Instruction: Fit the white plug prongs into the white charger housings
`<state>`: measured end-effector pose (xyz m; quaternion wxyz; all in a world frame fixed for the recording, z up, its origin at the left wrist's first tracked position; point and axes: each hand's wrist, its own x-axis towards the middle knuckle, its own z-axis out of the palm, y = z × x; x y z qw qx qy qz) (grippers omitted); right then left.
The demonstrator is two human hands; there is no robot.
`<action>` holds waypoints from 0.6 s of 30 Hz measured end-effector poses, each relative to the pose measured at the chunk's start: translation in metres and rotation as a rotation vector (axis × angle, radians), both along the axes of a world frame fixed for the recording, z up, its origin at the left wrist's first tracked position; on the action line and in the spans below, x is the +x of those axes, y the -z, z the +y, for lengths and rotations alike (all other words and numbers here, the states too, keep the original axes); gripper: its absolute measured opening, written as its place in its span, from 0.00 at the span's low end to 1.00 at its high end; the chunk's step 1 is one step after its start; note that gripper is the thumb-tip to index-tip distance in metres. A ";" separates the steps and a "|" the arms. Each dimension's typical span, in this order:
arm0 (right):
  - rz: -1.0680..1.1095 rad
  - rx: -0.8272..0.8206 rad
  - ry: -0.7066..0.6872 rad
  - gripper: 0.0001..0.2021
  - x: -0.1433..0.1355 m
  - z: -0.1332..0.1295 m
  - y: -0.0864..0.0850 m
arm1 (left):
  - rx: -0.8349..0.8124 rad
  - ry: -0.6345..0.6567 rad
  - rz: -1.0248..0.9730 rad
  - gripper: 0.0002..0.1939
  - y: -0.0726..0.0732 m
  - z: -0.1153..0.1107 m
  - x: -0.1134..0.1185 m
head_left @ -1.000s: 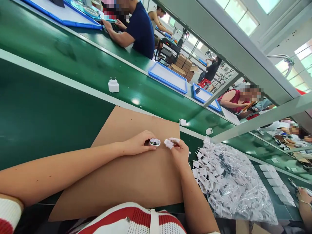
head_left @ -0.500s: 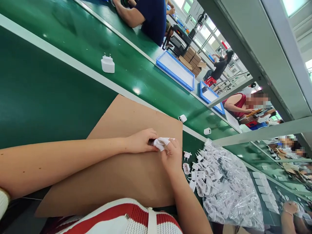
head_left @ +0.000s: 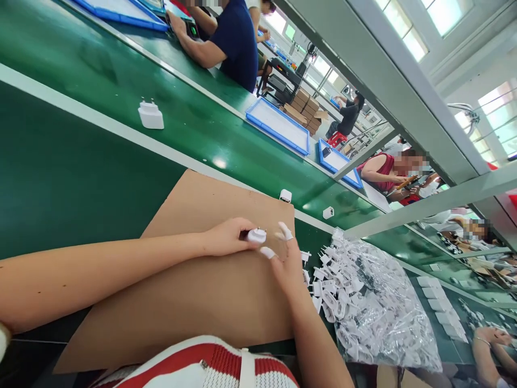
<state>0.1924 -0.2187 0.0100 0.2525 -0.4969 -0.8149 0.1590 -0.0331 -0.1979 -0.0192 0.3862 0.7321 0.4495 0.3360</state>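
Note:
A white plug charger [head_left: 257, 236] sits in my left hand [head_left: 232, 237], gripped between thumb and fingers with its metal pins showing. My right hand [head_left: 286, 258] is just to the right of it, apart from the charger, with thumb and fingers spread and white covers on the fingertips. Both hands are over a brown cardboard sheet [head_left: 202, 291]. Right of the cardboard, many white plug parts [head_left: 333, 285] lie loose and spill from a clear plastic bag [head_left: 388, 307].
Three white chargers, including a near-left one [head_left: 151, 115], stand on the green conveyor belt [head_left: 194, 134]. Blue-rimmed trays [head_left: 278, 126] line its far side. A metal frame [head_left: 404, 215] slants across the right. Co-workers sit beyond the belt, and another person's hands [head_left: 490, 337] show at lower right.
My right hand has let go of the charger and opened, moving slightly away to the right. My left hand keeps its hold. The view has shifted a little.

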 end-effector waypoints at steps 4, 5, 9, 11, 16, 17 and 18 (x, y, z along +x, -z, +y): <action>-0.454 -0.013 0.287 0.25 0.041 0.004 -0.014 | 0.049 -0.323 0.001 0.22 -0.005 0.031 -0.007; -0.516 -0.053 0.341 0.25 0.050 0.006 -0.015 | 0.038 -0.373 0.002 0.24 -0.005 0.037 -0.008; -0.516 -0.153 0.359 0.25 0.069 0.015 -0.010 | -0.036 -0.311 0.035 0.26 -0.001 0.042 -0.003; -0.452 -0.124 0.357 0.23 0.072 0.019 -0.007 | -0.034 -0.299 0.090 0.24 -0.001 0.043 0.001; 0.046 0.006 0.334 0.19 0.063 0.020 0.001 | 0.042 -0.535 0.249 0.21 -0.006 0.096 -0.009; 0.177 -0.034 0.298 0.20 0.060 0.019 0.003 | 0.062 -0.578 0.274 0.20 -0.008 0.112 -0.013; 0.302 -0.094 0.261 0.21 0.056 0.018 0.006 | 0.077 -0.609 0.299 0.20 -0.010 0.126 -0.018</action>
